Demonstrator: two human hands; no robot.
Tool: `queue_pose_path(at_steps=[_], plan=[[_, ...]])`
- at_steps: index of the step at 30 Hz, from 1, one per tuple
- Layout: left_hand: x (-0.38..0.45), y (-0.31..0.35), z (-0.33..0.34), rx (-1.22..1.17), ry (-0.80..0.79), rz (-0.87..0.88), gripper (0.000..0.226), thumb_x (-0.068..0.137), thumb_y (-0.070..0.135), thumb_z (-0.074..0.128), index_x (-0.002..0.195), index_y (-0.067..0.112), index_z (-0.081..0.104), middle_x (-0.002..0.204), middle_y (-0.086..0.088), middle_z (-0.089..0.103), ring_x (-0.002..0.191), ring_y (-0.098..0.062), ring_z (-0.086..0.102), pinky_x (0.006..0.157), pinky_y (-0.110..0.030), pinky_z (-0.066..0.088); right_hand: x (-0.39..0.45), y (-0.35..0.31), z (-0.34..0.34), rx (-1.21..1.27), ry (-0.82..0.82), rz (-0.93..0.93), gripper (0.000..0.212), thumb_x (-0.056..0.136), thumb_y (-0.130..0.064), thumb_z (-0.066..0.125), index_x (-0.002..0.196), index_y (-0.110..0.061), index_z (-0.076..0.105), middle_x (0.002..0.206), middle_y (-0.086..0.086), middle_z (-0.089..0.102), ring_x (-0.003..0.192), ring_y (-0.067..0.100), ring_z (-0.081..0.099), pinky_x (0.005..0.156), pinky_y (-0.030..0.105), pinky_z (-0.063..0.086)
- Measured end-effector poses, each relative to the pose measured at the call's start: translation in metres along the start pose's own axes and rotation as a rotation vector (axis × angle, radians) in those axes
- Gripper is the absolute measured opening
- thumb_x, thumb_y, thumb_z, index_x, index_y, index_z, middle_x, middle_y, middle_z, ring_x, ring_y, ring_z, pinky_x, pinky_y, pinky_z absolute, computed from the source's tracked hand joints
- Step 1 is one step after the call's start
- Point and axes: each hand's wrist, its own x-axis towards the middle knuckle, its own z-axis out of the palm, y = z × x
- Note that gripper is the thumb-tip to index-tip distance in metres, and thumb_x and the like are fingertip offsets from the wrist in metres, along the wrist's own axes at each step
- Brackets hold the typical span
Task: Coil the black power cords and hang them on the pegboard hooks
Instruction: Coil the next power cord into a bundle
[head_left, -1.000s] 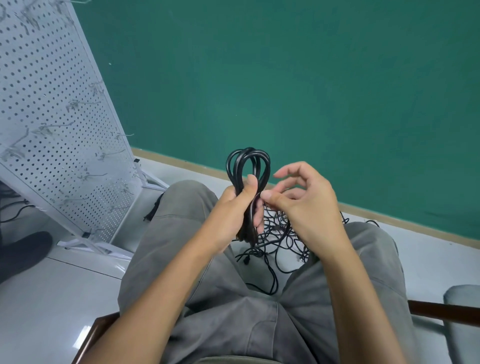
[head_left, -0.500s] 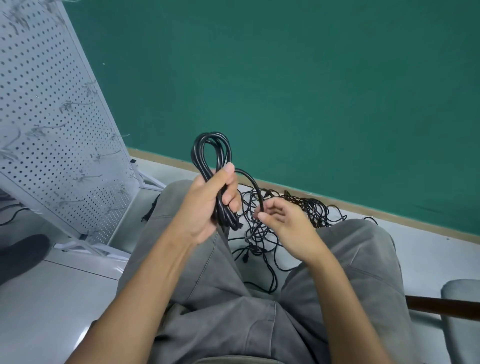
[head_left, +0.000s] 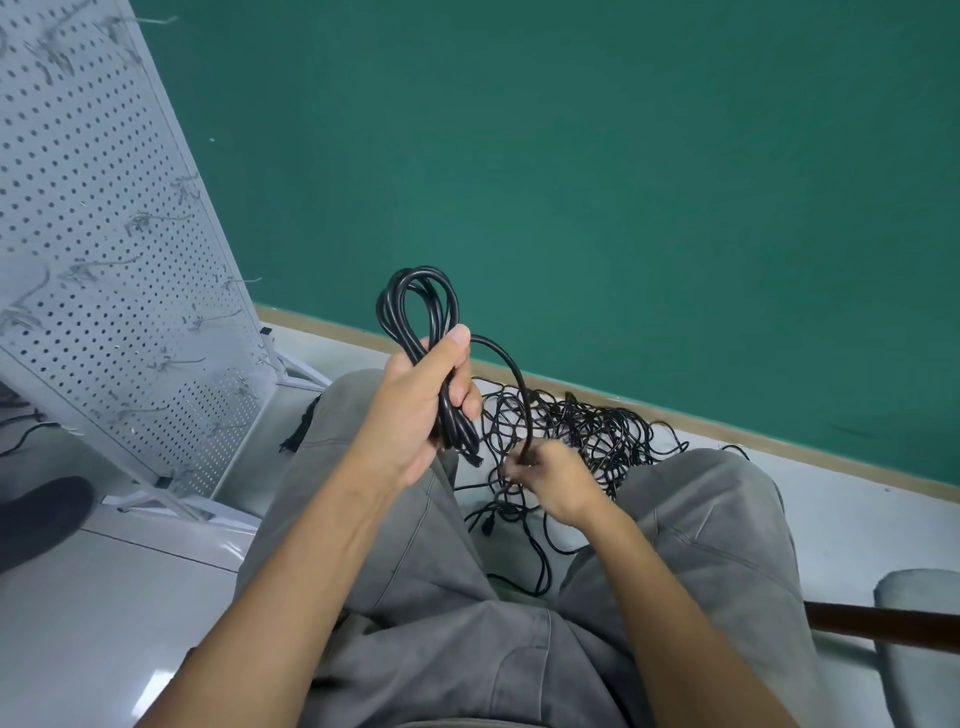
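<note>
My grey trousers (head_left: 447, 639) lie creased across my lap. My left hand (head_left: 415, 410) is clenched round the middle of a smooth black coil (head_left: 415, 306), its loops standing above my thumb and hanging below my fingers. One strand arcs from it down to my right hand (head_left: 550, 473), which seems to pinch it, though the fingertips are blurred. A tangled pile of thin cords (head_left: 592, 431) rests on the glossy pale floor (head_left: 78, 597) between my knees. The white perforated pegboard (head_left: 104, 260) leans at left, its wire hooks (head_left: 156, 218) bare, before a green wall (head_left: 623, 182).
</note>
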Motion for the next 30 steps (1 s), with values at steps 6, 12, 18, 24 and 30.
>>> queue_pose_path(at_steps=[6, 12, 18, 24, 30], plan=[[0.023, -0.009, -0.009, 0.292, 0.194, -0.042, 0.050, 0.106, 0.032, 0.055, 0.061, 0.012, 0.045, 0.046, 0.004, 0.045, 0.048, -0.018, 0.050, 0.052, -0.023, 0.044, 0.003, -0.035, -0.070, 0.560, 0.364, -0.001, 0.011, 0.101, 0.003, 0.056, 0.109, 0.006, 0.063, 0.096, 0.016, 0.072, 0.084, 0.028, 0.072, 0.070, 0.024, 0.063], [0.056, 0.007, 0.029, 0.269, 0.152, -0.045, 0.039, 0.104, 0.035, 0.057, 0.072, 0.014, 0.049, 0.051, 0.003, 0.049, 0.047, -0.016, 0.054, 0.061, -0.030, 0.045, 0.000, -0.123, -0.185, 0.520, 0.592, -0.265, 0.007, 0.101, 0.002, 0.058, 0.099, -0.003, 0.063, 0.088, 0.013, 0.071, 0.063, 0.014, 0.072, 0.059, 0.021, 0.058], [0.069, 0.062, 0.093, 0.231, 0.025, 0.073, 0.037, 0.104, 0.036, 0.056, 0.075, 0.014, 0.049, 0.050, 0.005, 0.051, 0.048, -0.015, 0.056, 0.065, -0.031, 0.044, -0.043, -0.217, -0.281, 0.371, 0.785, -0.484, 0.014, 0.101, -0.001, 0.059, 0.090, -0.010, 0.063, 0.087, 0.009, 0.073, 0.073, 0.020, 0.075, 0.064, 0.025, 0.060], [0.066, 0.131, 0.145, 0.183, -0.029, 0.199, 0.039, 0.103, 0.039, 0.056, 0.073, 0.016, 0.048, 0.050, 0.005, 0.052, 0.050, -0.015, 0.056, 0.070, -0.032, 0.046, -0.099, -0.294, -0.350, 0.272, 0.924, -0.675, 0.013, 0.101, -0.002, 0.058, 0.093, -0.012, 0.062, 0.088, 0.007, 0.073, 0.074, 0.018, 0.074, 0.063, 0.025, 0.060], [0.059, 0.175, 0.179, 0.135, -0.088, 0.290, 0.045, 0.103, 0.039, 0.056, 0.066, 0.015, 0.047, 0.049, 0.004, 0.052, 0.053, -0.019, 0.055, 0.075, -0.036, 0.046, -0.149, -0.341, -0.382, 0.189, 1.031, -0.779, 0.013, 0.102, 0.002, 0.053, 0.103, -0.006, 0.063, 0.089, 0.008, 0.072, 0.072, 0.015, 0.070, 0.067, 0.028, 0.063]])
